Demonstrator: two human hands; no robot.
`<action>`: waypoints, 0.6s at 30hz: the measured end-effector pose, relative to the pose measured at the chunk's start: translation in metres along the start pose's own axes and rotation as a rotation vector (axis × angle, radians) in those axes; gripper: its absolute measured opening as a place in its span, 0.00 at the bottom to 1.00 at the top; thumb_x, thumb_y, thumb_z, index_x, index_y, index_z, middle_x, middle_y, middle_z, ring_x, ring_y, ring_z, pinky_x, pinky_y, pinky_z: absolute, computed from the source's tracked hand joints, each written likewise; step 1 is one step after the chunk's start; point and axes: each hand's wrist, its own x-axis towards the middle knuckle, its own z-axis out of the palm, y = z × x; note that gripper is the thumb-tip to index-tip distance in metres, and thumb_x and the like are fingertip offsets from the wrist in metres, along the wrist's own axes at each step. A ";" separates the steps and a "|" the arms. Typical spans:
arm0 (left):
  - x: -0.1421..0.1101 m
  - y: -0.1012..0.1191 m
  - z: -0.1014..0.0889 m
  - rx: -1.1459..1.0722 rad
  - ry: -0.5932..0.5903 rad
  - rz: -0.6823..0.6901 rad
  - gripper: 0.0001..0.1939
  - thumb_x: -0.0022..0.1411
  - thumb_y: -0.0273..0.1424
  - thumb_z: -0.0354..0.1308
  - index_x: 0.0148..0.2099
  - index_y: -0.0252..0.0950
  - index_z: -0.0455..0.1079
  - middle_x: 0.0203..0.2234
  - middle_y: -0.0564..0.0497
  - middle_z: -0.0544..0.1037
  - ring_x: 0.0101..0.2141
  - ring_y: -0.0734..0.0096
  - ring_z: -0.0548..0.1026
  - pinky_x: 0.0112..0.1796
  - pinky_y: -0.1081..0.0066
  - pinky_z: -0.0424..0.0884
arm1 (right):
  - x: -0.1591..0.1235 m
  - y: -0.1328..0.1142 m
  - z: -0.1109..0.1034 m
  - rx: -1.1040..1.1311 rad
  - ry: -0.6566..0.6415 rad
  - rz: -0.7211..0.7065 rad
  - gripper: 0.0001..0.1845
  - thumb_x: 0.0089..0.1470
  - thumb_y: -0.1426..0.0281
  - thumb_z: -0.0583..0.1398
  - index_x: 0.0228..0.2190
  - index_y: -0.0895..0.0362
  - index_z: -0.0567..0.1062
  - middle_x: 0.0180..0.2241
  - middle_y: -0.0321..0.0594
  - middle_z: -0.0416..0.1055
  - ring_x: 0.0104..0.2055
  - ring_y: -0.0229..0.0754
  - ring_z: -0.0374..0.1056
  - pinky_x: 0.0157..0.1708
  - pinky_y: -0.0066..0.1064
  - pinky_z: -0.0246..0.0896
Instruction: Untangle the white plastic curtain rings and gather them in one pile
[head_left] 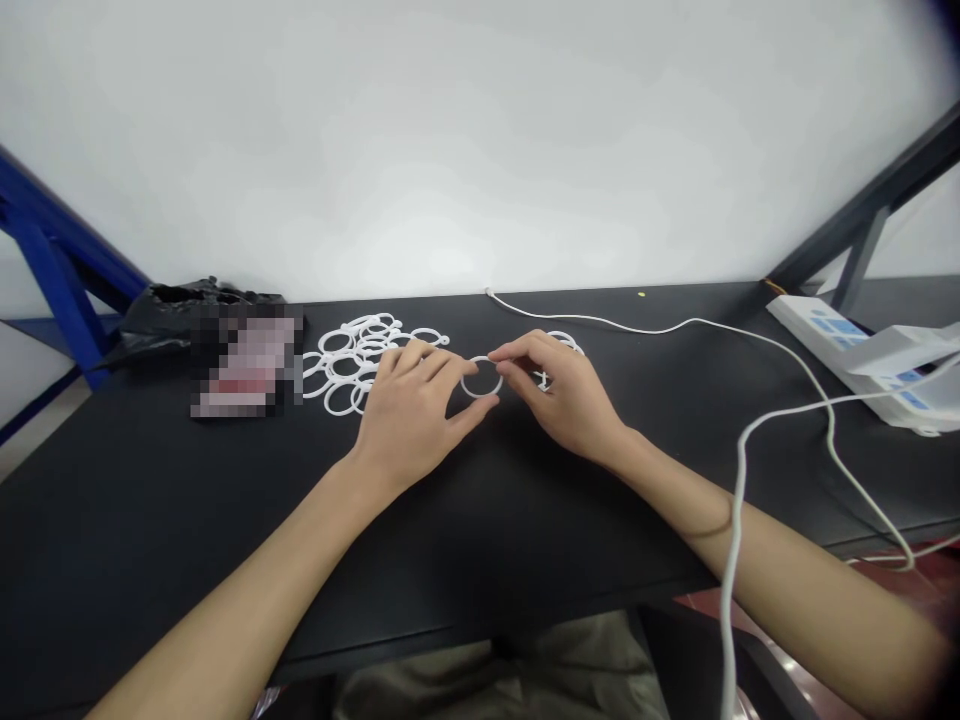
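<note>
Rings [375,347] are white (the cable [741,470] too), tabletop [525,530] black, left frame [56,290] blue.

One left hand [420,400], one right hand [566,395], one ring [481,395] between them, at least one more behind the right hand. Toward the table's [187,520] left edge: one black bag [161,318] and over six piled rings [373,348], too overlapped to count. Toward its right edge: two cable stretches [652,331].
</note>
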 end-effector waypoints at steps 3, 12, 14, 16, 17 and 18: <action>0.002 0.001 -0.001 -0.043 -0.013 -0.050 0.13 0.70 0.38 0.50 0.44 0.35 0.72 0.36 0.48 0.80 0.42 0.58 0.72 0.43 0.58 0.63 | -0.001 -0.002 -0.001 -0.007 0.003 -0.013 0.08 0.62 0.72 0.57 0.41 0.56 0.76 0.34 0.38 0.73 0.33 0.36 0.67 0.33 0.29 0.64; 0.008 0.000 -0.006 -0.255 -0.164 -0.291 0.16 0.73 0.33 0.41 0.44 0.37 0.70 0.30 0.52 0.77 0.31 0.66 0.74 0.38 0.64 0.65 | -0.005 -0.007 -0.001 0.051 -0.083 -0.151 0.11 0.61 0.74 0.55 0.44 0.56 0.73 0.39 0.41 0.74 0.38 0.38 0.71 0.40 0.32 0.68; 0.009 0.000 -0.006 -0.263 -0.154 -0.318 0.15 0.73 0.33 0.42 0.43 0.36 0.70 0.29 0.52 0.77 0.30 0.66 0.74 0.36 0.64 0.65 | -0.005 -0.008 -0.001 0.074 -0.086 -0.161 0.13 0.59 0.74 0.58 0.46 0.55 0.72 0.41 0.41 0.74 0.39 0.38 0.72 0.41 0.33 0.69; 0.009 0.001 -0.006 -0.264 -0.146 -0.324 0.15 0.72 0.33 0.42 0.42 0.36 0.70 0.27 0.52 0.77 0.28 0.67 0.73 0.35 0.65 0.65 | -0.006 -0.009 -0.001 0.076 -0.097 -0.174 0.16 0.57 0.73 0.59 0.48 0.55 0.70 0.42 0.41 0.74 0.40 0.39 0.72 0.43 0.33 0.69; 0.009 0.001 -0.007 -0.264 -0.143 -0.320 0.15 0.72 0.33 0.42 0.41 0.37 0.70 0.27 0.52 0.77 0.28 0.67 0.73 0.35 0.65 0.65 | -0.007 -0.009 -0.001 0.071 -0.102 -0.185 0.16 0.57 0.74 0.59 0.48 0.55 0.70 0.43 0.41 0.74 0.40 0.39 0.72 0.43 0.33 0.70; 0.009 0.001 -0.007 -0.266 -0.139 -0.312 0.15 0.72 0.33 0.42 0.41 0.37 0.70 0.27 0.52 0.77 0.28 0.67 0.73 0.35 0.65 0.66 | -0.007 -0.009 0.000 0.063 -0.102 -0.199 0.15 0.57 0.74 0.59 0.48 0.55 0.71 0.43 0.41 0.74 0.40 0.39 0.72 0.42 0.33 0.70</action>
